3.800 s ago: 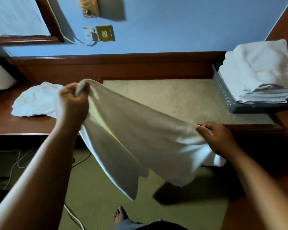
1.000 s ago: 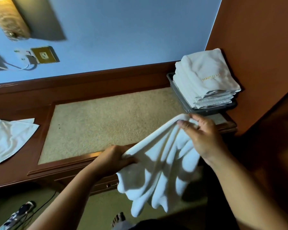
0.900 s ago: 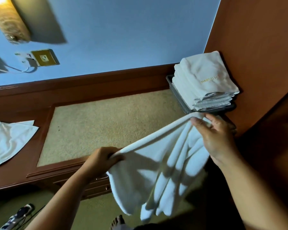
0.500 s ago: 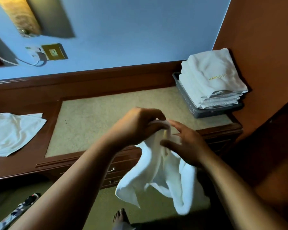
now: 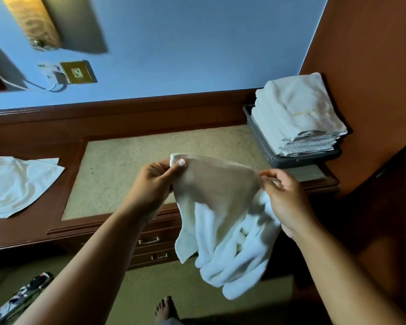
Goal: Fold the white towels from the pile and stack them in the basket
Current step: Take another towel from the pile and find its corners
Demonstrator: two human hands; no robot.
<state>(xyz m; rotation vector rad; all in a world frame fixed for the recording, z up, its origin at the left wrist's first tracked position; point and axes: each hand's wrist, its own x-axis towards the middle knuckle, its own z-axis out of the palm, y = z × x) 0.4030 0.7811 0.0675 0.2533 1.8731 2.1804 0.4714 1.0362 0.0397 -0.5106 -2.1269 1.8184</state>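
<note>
Two hands held one white towel [image 5: 220, 207]. The left hand [image 5: 155, 181] pinched a top corner between thumb and fingers, and the right hand [image 5: 284, 198] pinched the top edge at its other end, so that edge ran taut between them. The rest hung in bunched folds in front of the desk [image 5: 21, 231], past its front edge and above the floor.

One loose towel [image 5: 17, 184] lay spread at the left end of the desk, partly out of view. One dark basket [image 5: 267, 146] stood at the right end, close to the brown side wall [image 5: 361, 90]. It held one stack of folded towels [image 5: 298, 113], which rose well above the rim. The number of towels in the stack could not be told.

Between the loose towel and the basket stretched one beige panel [image 5: 127, 165], framed by dark wood. The raised top edge of the held towel hung near the basket's front corner but apart from it. Two drawer handles [image 5: 148, 241] showed below the desk edge, and one bare foot [image 5: 165, 308] stood on the carpet.
</note>
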